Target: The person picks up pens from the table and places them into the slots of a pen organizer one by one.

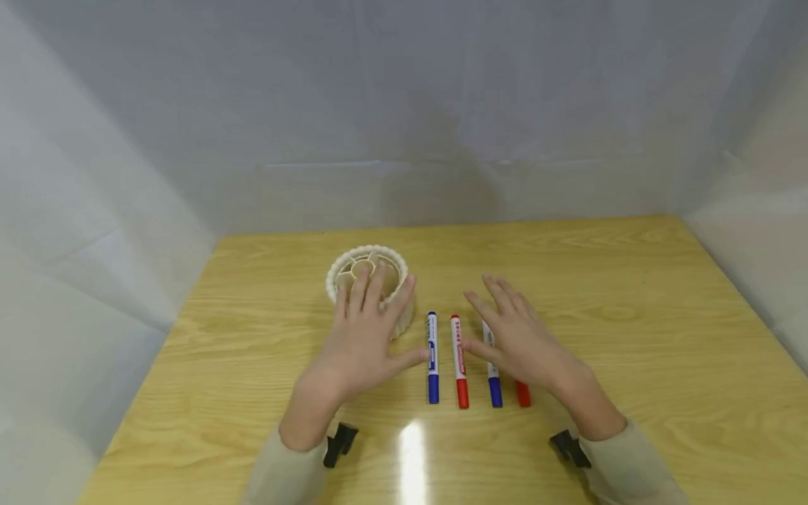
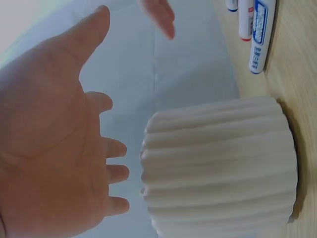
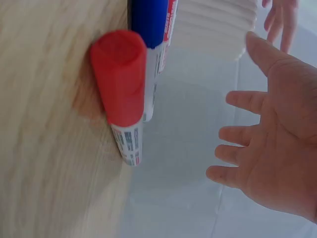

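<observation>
- The left hand (image 1: 362,337) is hovering with fingers spread and straight, palm down, above the near side of a white ribbed holder (image 1: 353,270); it is holding nothing.
- In the left wrist view the left hand's fingers (image 2: 116,173) are staying just clear of the holder's ribbed wall (image 2: 223,168), with a gap showing between them.
- The holder is standing upright on the wooden table (image 1: 631,315), left of the markers, and its inside is divided into compartments.
- The right hand (image 1: 514,337) is hovering open, fingers spread and relaxed, over the right pair of markers, and gripping nothing; the right wrist view is showing its palm (image 3: 282,144) apart from them.
- Four markers are lying side by side, caps toward the person: a blue marker (image 1: 432,358) nearest the holder, a red marker (image 1: 459,361) next, then a second blue marker (image 1: 494,386) and a second red marker (image 1: 522,394), both partly hidden under the right hand.
- Whether the right hand is touching those two markers cannot be told from the head view.
</observation>
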